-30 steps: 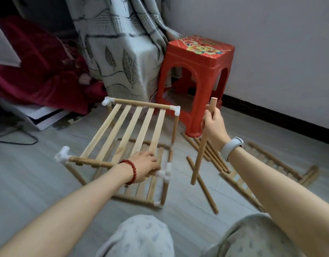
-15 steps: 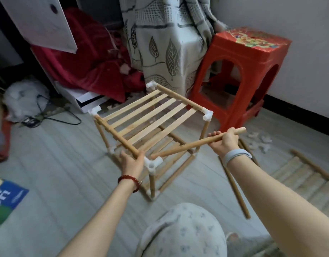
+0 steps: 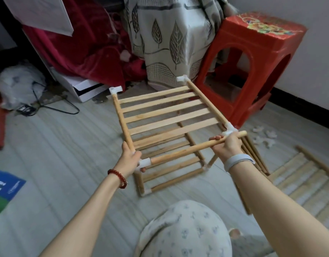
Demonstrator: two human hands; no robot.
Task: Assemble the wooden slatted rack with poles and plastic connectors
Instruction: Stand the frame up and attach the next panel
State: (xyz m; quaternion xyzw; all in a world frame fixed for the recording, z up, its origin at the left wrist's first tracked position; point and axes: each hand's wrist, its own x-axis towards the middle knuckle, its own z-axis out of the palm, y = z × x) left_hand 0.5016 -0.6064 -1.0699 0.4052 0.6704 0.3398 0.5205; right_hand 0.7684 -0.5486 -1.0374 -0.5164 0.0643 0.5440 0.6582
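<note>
Wooden pole [image 3: 189, 149] meets my rack's [image 3: 165, 115] near-left connector [image 3: 144, 162].
My left hand [image 3: 129, 156] grips that corner at 9 o'clock; my right hand [image 3: 227, 145] curls around the pole at 3 o'clock.

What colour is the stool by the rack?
Red, with a colourful printed top; the stool shows in the head view.

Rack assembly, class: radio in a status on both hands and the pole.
Left hand grips near-left connector. Right hand grips pole; left end socketed, right end beside near-right connector, not in. Nothing blocking.
</note>
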